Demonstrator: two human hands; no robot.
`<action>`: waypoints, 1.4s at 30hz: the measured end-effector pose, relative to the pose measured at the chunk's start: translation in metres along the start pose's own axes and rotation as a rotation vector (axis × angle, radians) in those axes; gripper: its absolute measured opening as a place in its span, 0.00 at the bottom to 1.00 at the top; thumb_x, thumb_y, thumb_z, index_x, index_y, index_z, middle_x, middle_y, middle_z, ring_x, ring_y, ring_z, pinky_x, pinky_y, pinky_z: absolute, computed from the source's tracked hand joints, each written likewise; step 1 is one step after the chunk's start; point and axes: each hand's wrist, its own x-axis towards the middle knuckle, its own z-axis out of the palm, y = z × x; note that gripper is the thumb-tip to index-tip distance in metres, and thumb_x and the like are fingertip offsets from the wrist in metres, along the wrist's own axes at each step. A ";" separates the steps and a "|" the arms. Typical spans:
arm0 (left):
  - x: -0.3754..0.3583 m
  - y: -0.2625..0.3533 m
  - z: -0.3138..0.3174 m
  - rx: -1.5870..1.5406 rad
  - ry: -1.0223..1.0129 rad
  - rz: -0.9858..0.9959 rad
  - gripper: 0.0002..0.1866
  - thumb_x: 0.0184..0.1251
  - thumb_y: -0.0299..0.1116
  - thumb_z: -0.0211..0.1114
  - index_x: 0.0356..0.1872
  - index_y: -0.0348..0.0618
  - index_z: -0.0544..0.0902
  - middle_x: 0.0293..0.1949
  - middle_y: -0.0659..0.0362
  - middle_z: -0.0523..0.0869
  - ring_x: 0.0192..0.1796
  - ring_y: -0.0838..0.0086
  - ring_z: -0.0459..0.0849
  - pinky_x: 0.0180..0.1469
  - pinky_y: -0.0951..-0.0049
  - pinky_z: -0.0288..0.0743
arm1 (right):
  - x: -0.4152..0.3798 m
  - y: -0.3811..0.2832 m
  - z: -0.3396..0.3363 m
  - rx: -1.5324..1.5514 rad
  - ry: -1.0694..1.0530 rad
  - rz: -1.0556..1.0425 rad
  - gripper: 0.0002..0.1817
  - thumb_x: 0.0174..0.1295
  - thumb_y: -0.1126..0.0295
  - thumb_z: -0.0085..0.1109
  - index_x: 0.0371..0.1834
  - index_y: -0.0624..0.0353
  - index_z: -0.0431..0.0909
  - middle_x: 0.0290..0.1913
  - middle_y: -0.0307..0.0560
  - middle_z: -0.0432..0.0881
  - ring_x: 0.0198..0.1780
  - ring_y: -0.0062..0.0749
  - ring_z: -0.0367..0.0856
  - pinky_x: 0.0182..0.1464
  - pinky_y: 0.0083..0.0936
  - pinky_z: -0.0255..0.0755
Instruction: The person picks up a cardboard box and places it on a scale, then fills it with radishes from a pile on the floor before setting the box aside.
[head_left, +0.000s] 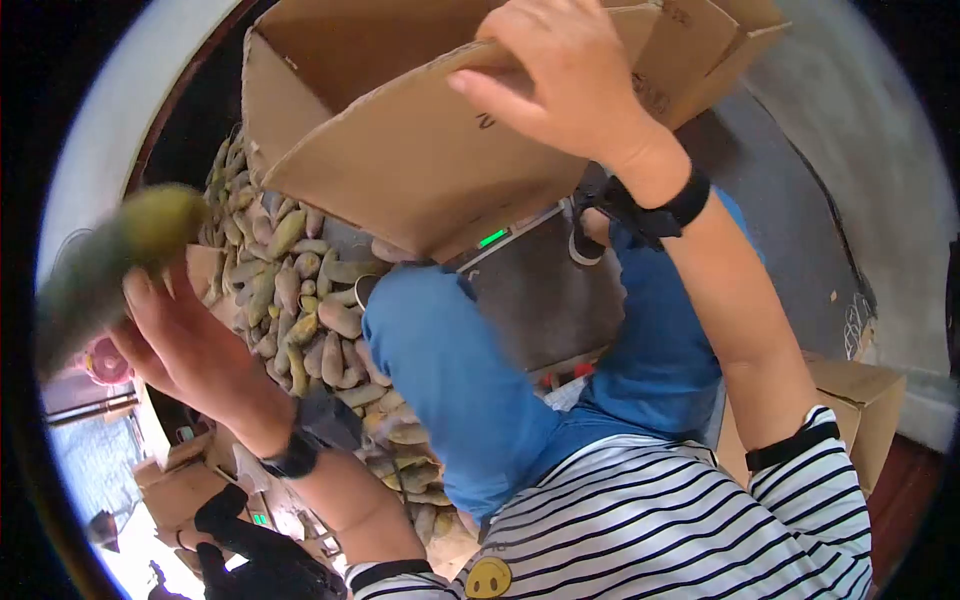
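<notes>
Gourd pile (300, 290) spreads left of and below the open carton (420, 150), partly hidden by the left knee (430, 350). Carton sits ahead, mouth up, right hand (565, 85) hooked over its near rim, thumb outside. Held gourd (120, 265) is out left of the carton, well apart, long axis slanting lower-left to upper-right, upper end toward the carton. Left hand (185, 350) has it, fingers curled on its underside; right is far off. Carton's side walls stand between gourd and interior. Small green display (492, 239) shows just below the near wall.
</notes>
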 end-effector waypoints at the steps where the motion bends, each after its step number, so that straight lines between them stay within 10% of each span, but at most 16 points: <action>1: 0.011 0.002 0.020 0.097 -0.025 -0.001 0.18 0.62 0.30 0.63 0.51 0.36 0.73 0.49 0.54 0.78 0.50 0.68 0.78 0.54 0.66 0.72 | 0.001 -0.004 -0.008 -0.039 -0.115 0.071 0.17 0.51 0.58 0.61 0.31 0.62 0.73 0.33 0.52 0.75 0.37 0.44 0.73 0.46 0.38 0.64; 12: -0.070 0.028 0.046 0.687 -0.416 -0.188 0.19 0.59 0.27 0.65 0.52 0.34 0.74 0.50 0.53 0.79 0.53 0.69 0.76 0.56 0.72 0.68 | -0.016 0.009 0.002 -0.092 0.085 -0.004 0.17 0.48 0.51 0.61 0.25 0.53 0.75 0.27 0.43 0.78 0.36 0.39 0.76 0.49 0.36 0.65; 17: -0.106 0.020 0.023 1.195 -1.127 0.036 0.21 0.54 0.38 0.66 0.47 0.36 0.76 0.44 0.50 0.79 0.47 0.57 0.77 0.50 0.64 0.70 | -0.018 0.008 0.003 -0.098 0.070 -0.001 0.16 0.48 0.51 0.61 0.25 0.53 0.76 0.27 0.42 0.78 0.37 0.39 0.77 0.50 0.35 0.65; 26: -0.104 0.026 -0.004 1.185 -1.001 -0.062 0.20 0.56 0.41 0.64 0.45 0.38 0.77 0.44 0.49 0.80 0.48 0.54 0.77 0.50 0.62 0.69 | -0.003 0.001 -0.018 0.035 0.161 -0.052 0.16 0.52 0.53 0.59 0.33 0.53 0.80 0.33 0.44 0.80 0.41 0.38 0.78 0.52 0.39 0.65; 28: -0.104 0.025 -0.009 1.183 -0.980 -0.076 0.21 0.55 0.42 0.65 0.45 0.38 0.77 0.43 0.49 0.80 0.47 0.55 0.77 0.50 0.62 0.69 | 0.008 -0.023 -0.067 0.013 0.041 0.071 0.19 0.52 0.59 0.61 0.38 0.65 0.75 0.43 0.56 0.76 0.43 0.44 0.75 0.52 0.38 0.65; 32: -0.104 0.027 -0.011 1.184 -0.973 -0.071 0.22 0.53 0.43 0.66 0.44 0.37 0.78 0.42 0.50 0.81 0.47 0.56 0.77 0.49 0.62 0.70 | -0.027 -0.065 -0.150 0.723 -0.117 0.517 0.07 0.57 0.67 0.54 0.34 0.59 0.77 0.35 0.43 0.79 0.32 0.27 0.74 0.39 0.25 0.67; 34: -0.105 0.025 -0.011 1.180 -0.970 -0.065 0.22 0.53 0.43 0.66 0.44 0.37 0.78 0.42 0.50 0.81 0.47 0.56 0.77 0.49 0.62 0.70 | -0.057 -0.075 -0.181 0.617 0.038 0.175 0.03 0.55 0.72 0.52 0.29 0.57 0.75 0.34 0.42 0.78 0.30 0.24 0.72 0.34 0.26 0.64; 36: -0.106 0.023 -0.012 1.169 -0.985 -0.049 0.22 0.53 0.43 0.66 0.44 0.38 0.78 0.42 0.50 0.80 0.47 0.56 0.77 0.49 0.62 0.70 | -0.095 -0.098 -0.246 1.249 0.329 0.045 0.08 0.58 0.63 0.53 0.30 0.55 0.73 0.24 0.40 0.71 0.24 0.32 0.66 0.32 0.30 0.63; 42: -0.106 0.027 -0.004 1.163 -0.972 -0.051 0.21 0.53 0.42 0.66 0.43 0.38 0.78 0.42 0.50 0.80 0.46 0.56 0.77 0.49 0.62 0.70 | -0.025 -0.151 -0.281 1.196 0.134 -0.036 0.11 0.60 0.59 0.53 0.26 0.52 0.74 0.24 0.37 0.73 0.25 0.25 0.68 0.33 0.24 0.66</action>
